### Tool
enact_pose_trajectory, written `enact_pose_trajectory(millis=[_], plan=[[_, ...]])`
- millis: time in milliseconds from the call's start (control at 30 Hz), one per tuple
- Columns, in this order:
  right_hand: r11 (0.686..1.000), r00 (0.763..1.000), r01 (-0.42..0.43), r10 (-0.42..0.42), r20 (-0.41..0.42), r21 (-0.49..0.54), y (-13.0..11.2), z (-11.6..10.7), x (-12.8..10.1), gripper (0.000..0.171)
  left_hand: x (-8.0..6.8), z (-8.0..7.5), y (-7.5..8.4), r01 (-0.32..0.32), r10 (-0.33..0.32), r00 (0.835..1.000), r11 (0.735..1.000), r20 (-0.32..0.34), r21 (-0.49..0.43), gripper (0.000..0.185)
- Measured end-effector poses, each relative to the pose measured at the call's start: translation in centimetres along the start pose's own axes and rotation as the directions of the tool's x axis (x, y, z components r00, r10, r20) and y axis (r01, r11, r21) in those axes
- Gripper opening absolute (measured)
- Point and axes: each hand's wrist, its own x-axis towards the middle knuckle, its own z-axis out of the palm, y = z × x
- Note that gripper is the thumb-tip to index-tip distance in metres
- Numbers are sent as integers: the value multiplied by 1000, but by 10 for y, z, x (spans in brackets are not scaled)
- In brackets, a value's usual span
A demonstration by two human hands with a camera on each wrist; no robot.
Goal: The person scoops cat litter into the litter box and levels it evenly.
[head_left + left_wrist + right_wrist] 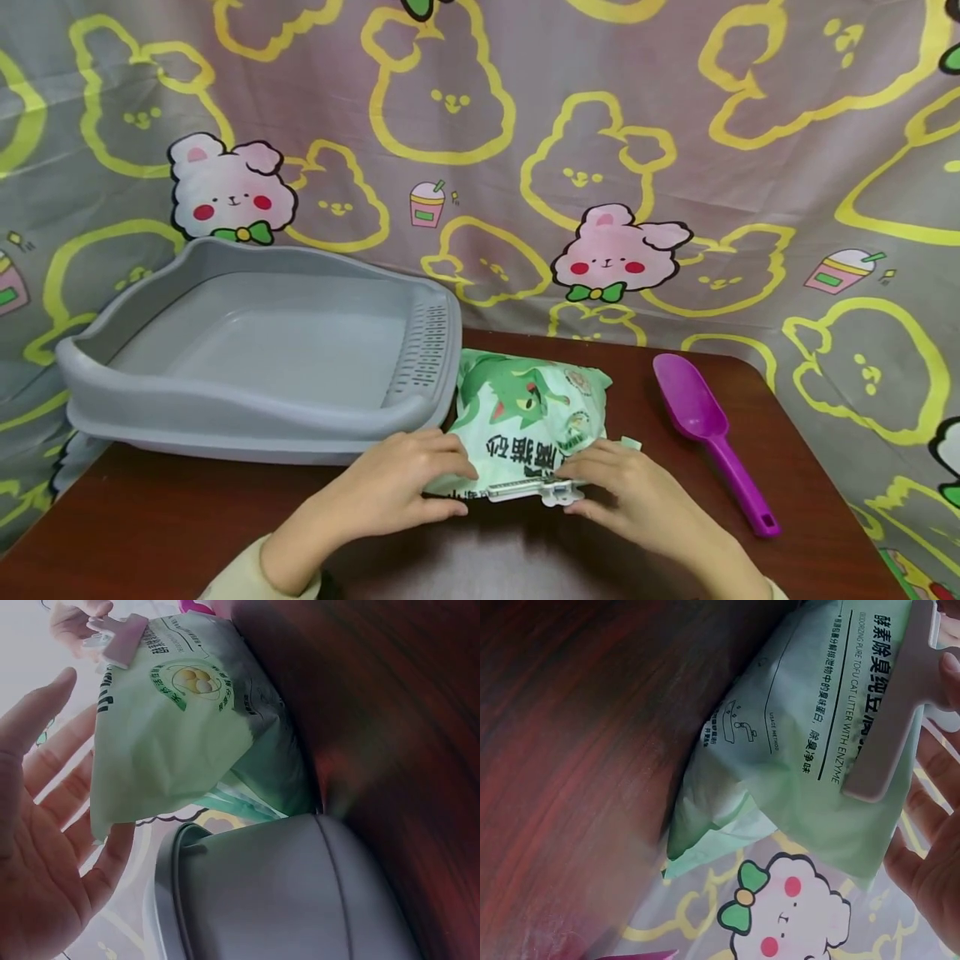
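A green cat-litter bag [525, 408] lies on the dark wooden table [187, 525], its near end closed by a white sealing clip [525, 487]. My left hand [408, 483] rests on the bag's near left corner. In the left wrist view its palm [45, 847] is open, with straight fingers beside the bag [187, 727]. My right hand [618, 492] pinches the right end of the clip. The right wrist view shows the thumb on the clip [896, 727] and the fingers [930, 862] behind the bag [802, 750].
A large grey litter tray [225, 412] stands on the left, its wall touching the bag [285, 900]. A purple scoop [712, 433] lies to the right of the bag. A rabbit-print cloth [600, 167] hangs behind the table.
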Motion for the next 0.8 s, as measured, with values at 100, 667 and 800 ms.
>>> enact_pose_trajectory(millis=[100,667,800], plan=[[999,1000,-21,22,-11,37,1,0,1,23,1,0,0,42,-41,999,999,30,-30,26],[976,991,-104,118,-61,194,4,5,4,19,4,7,-6,101,-99,993,994,59,-43,18],[966,986,-144,158,-47,215,5,5,5,20,7,6,-6,122,-118,991,991,68,-52,15]])
